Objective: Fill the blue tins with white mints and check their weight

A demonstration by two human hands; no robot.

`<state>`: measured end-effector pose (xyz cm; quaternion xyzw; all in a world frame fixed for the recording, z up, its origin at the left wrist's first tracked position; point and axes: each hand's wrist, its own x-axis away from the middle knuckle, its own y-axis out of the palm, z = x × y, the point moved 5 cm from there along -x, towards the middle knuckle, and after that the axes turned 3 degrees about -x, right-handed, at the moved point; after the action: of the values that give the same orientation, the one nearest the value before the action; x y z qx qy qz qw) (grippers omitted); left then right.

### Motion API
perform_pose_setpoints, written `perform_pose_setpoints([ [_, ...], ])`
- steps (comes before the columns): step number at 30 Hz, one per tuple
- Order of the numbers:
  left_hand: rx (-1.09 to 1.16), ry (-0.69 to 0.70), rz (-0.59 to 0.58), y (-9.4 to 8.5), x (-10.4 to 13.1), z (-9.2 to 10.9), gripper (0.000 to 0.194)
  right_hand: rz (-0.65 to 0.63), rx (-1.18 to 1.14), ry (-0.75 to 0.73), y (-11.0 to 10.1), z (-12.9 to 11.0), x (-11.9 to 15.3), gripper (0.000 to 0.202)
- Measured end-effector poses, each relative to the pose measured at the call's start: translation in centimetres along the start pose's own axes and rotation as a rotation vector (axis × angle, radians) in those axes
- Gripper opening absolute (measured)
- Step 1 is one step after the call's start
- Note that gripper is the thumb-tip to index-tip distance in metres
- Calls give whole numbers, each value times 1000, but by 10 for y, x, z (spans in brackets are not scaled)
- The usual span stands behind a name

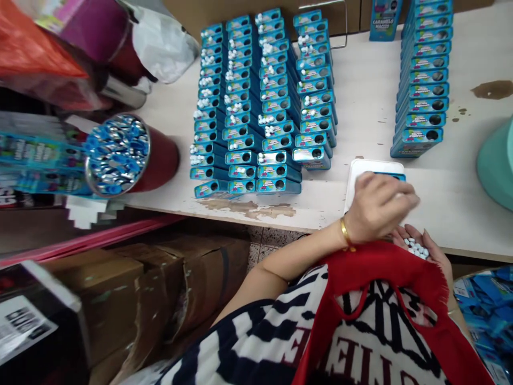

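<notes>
My left hand (380,206), with a gold bangle at the wrist, is over a white flat tray-like thing (355,174) near the table edge. Its fingers are curled together and blurred at the tips, so what they hold cannot be made out. Part of a blue item (390,175) shows behind the knuckles. Just below, my right hand (438,254) is cupped palm up and holds a small pile of white candies (416,248). Rows of blue candy boxes (276,184) with round holes stand to the left, many with white candies on top.
Another row of blue boxes (420,136) stands at the right, with a single box (385,18) behind. A red bucket (164,155) of shiny blue packets is at the left. A turquoise container (497,160) is at the right edge. Cardboard boxes (204,278) sit below the table.
</notes>
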<state>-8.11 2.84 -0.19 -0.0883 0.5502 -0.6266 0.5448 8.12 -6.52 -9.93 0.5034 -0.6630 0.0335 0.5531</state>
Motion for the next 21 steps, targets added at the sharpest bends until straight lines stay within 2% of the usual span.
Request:
perform_pose_setpoints([
  [6, -5, -181, 39, -19, -4, -47, 22, 109, -91, 54, 2, -4, 3, 25],
  [10, -18, -266, 115, -35, 4, -67, 25, 150, -139, 33, 2, -8, 2, 24],
  [15, -54, -266, 96, -36, 8, -73, 29, 160, -90, -11, 1, -13, 0, 20],
  [21, -42, -260, 52, -32, 6, -71, 29, 106, -80, -34, 5, -13, 2, 30],
])
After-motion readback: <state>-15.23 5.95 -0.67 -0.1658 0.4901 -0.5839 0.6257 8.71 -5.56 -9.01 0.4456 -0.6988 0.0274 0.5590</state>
